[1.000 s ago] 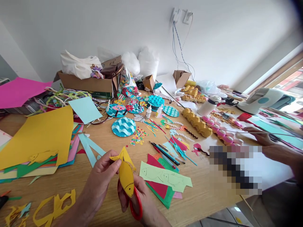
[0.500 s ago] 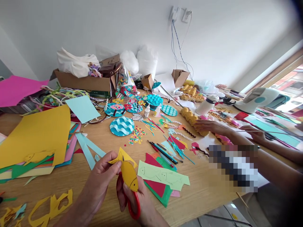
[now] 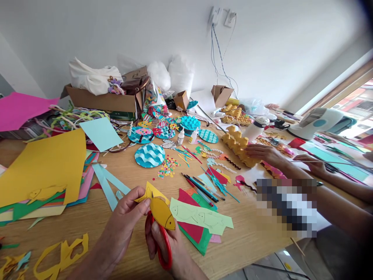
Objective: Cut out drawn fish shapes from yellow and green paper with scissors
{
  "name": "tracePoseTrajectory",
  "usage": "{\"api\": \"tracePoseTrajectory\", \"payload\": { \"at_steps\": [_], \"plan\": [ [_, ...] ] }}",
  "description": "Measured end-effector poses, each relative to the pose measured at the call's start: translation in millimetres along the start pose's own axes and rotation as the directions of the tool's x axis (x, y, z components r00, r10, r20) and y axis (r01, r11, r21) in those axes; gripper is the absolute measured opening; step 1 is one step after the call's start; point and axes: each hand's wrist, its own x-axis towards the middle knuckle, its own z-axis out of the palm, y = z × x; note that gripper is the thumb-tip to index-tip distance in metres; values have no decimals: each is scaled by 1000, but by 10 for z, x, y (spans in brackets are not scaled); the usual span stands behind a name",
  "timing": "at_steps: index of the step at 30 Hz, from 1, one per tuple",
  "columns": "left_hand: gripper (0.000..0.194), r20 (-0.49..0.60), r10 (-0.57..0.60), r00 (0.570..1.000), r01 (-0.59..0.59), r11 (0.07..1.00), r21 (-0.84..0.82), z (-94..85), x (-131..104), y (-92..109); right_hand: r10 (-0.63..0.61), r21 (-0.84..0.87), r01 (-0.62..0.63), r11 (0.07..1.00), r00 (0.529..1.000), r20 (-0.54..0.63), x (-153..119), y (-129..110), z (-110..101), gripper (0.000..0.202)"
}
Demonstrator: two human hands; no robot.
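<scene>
Between thumb and fingers, my left hand (image 3: 132, 210) pinches the tail of a yellow paper fish (image 3: 163, 212) that has drawn fins and an eye. My right hand (image 3: 171, 241) grips red-handled scissors (image 3: 165, 249) below the fish; their blades are mostly hidden behind the paper, with a dark tip showing near the tail. A yellow scrap still joins the tail area. Just right of my hands lies a light green paper strip (image 3: 201, 216) with pencilled fish, on top of red and green paper sheets.
Pencils and brushes (image 3: 201, 188) lie beyond my hands, near scattered confetti (image 3: 169, 166) and a blue wavy disc (image 3: 149, 155). Yellow cut-offs (image 3: 61, 254) and stacked coloured paper (image 3: 55, 167) are at left. At right, another person's hand (image 3: 265, 153) touches a yellow egg carton (image 3: 236, 146).
The fish's head has swung slightly right and up while my left hand keeps its pinch on the tail. The other person's hand has shifted a little right along the egg carton.
</scene>
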Motion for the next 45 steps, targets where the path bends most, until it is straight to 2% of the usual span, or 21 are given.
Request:
{"api": "tracePoseTrajectory", "payload": {
  "at_steps": [6, 16, 25, 30, 33, 38, 45],
  "plan": [
    [12, 16, -7, 1000, 7, 1000, 30, -1, 23, 15, -24, -13, 24, 1000, 1000, 4, 8, 96, -23, 62],
    [15, 13, -11, 1000, 10, 997, 73, -20, 14, 21, 49, 9, -48, 999, 997, -62, 16, 97, -6, 50],
    [15, 15, -11, 1000, 9, 997, 81, -49, 12, 13, 14, -42, -16, 999, 999, -36, 15, 116, -14, 53],
    [17, 3, 50, 999, -50, 996, 79, -92, 34, -40, 3, -25, -4, 1000, 999, -44, 32, 146, -9, 47],
    [22, 8, 86, 996, -86, 992, 88, -116, 53, -61, 7, -23, -8, 1000, 999, -39, 43, 158, -15, 52],
    [21, 23, 53, 998, -56, 986, 159, -127, 65, -26, 1, -36, -2, 999, 999, -34, 33, 88, -23, 56],
    [21, 52, 16, 999, -28, 971, 238, -104, 69, -6, 7, -49, -9, 999, 999, -41, 15, 95, -40, 40]
  ]
}}
